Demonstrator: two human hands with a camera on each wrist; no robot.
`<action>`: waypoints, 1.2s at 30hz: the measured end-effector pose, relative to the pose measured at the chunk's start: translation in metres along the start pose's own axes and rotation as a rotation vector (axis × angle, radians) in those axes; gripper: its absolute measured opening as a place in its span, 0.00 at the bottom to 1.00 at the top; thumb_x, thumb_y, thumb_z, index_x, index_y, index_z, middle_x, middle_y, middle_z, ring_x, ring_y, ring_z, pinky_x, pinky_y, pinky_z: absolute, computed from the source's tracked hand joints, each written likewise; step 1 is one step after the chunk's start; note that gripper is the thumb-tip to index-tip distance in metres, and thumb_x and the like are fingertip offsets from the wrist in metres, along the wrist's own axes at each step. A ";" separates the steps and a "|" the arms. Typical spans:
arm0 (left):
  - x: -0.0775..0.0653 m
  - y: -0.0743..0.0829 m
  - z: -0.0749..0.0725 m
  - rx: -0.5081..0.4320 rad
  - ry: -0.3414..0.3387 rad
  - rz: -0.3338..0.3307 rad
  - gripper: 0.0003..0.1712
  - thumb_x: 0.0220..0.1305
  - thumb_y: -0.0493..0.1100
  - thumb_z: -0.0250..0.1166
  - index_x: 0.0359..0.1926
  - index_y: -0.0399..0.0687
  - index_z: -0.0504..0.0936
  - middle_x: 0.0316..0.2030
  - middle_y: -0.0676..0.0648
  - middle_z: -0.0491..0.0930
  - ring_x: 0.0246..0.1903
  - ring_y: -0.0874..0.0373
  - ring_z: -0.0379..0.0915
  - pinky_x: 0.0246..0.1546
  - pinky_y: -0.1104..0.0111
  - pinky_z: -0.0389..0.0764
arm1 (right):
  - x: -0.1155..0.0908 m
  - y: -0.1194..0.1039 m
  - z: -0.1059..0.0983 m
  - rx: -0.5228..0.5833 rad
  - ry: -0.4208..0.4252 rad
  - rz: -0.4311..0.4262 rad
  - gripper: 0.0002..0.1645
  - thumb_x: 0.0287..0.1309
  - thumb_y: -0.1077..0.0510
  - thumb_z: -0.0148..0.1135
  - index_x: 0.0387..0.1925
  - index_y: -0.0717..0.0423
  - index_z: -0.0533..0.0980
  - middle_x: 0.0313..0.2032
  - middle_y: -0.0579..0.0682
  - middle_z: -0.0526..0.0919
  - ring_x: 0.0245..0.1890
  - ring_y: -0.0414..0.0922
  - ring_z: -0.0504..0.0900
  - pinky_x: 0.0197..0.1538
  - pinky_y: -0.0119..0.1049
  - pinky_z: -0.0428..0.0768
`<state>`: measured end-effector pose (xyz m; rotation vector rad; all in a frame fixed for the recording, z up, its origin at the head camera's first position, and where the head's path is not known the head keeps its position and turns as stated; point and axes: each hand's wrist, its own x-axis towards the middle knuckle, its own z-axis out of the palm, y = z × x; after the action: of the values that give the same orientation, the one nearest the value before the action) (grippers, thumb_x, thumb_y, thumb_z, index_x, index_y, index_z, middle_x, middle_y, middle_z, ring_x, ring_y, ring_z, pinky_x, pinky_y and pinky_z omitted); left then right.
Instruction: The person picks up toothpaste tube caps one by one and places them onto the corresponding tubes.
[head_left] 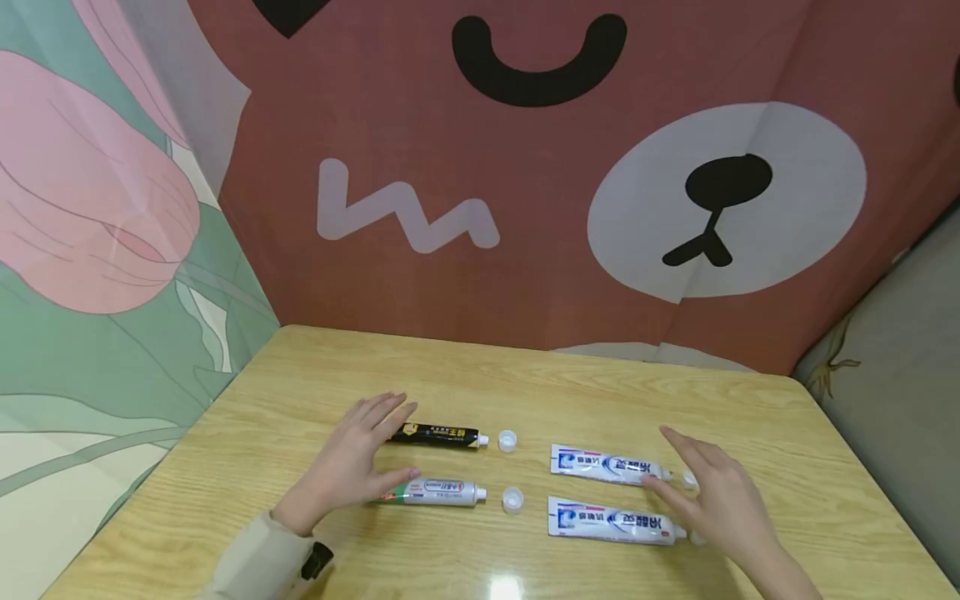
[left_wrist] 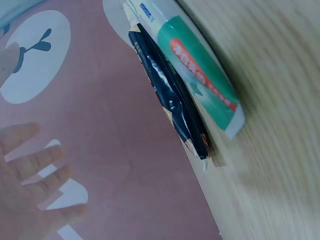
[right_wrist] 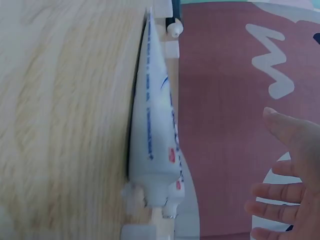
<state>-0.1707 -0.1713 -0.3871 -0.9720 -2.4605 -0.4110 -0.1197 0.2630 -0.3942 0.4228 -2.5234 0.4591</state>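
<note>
Spread fingers mark my left hand (head_left: 352, 467), which hovers over the tail ends of a black toothpaste tube (head_left: 442, 435) and a silver-green toothpaste tube (head_left: 444, 492). In the left wrist view it holds nothing. My right hand (head_left: 723, 500), its fingers extended, is above the nozzle ends of two white-and-blue toothpaste tubes, a far one (head_left: 607, 465) and a near one (head_left: 611, 522). All the tubes lie uncapped. Loose white caps sit by the nozzles: one (head_left: 507, 441) at the black tube, another (head_left: 513, 500) at the silver-green tube, and the others are partly hidden by my right hand.
A light wood-grain table (head_left: 420, 367) carries everything. Behind it hangs a reddish cloth (head_left: 540, 275) with a cartoon bear print. To the left is a flower-patterned cloth (head_left: 97, 350), and a grey surface (head_left: 900, 333) stands to the right.
</note>
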 end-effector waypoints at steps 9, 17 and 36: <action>0.003 -0.001 0.002 -0.215 0.018 -0.002 0.39 0.41 0.51 0.74 0.55 0.39 0.74 0.48 0.43 0.76 0.46 0.51 0.73 0.44 0.59 0.76 | 0.011 -0.016 0.006 0.108 -0.057 0.014 0.26 0.40 0.53 0.73 0.43 0.59 0.78 0.26 0.44 0.82 0.25 0.41 0.79 0.27 0.38 0.75; 0.002 -0.007 0.007 -0.457 -0.022 -0.063 0.37 0.40 0.44 0.75 0.55 0.38 0.74 0.46 0.46 0.77 0.43 0.54 0.74 0.42 0.58 0.76 | 0.015 -0.026 0.014 0.317 -0.149 0.083 0.20 0.42 0.59 0.71 0.40 0.62 0.79 0.22 0.37 0.80 0.23 0.30 0.75 0.28 0.31 0.77; -0.006 -0.014 0.018 -0.619 -0.142 -0.115 0.32 0.44 0.42 0.73 0.53 0.36 0.75 0.38 0.42 0.78 0.33 0.49 0.73 0.30 0.65 0.76 | 0.015 -0.039 0.053 0.676 -0.324 0.010 0.19 0.47 0.63 0.68 0.42 0.68 0.77 0.23 0.43 0.80 0.22 0.33 0.75 0.25 0.30 0.76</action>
<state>-0.1822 -0.1766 -0.4065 -1.1184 -2.5701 -1.2321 -0.1407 0.2038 -0.4187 0.7824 -2.6126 1.3521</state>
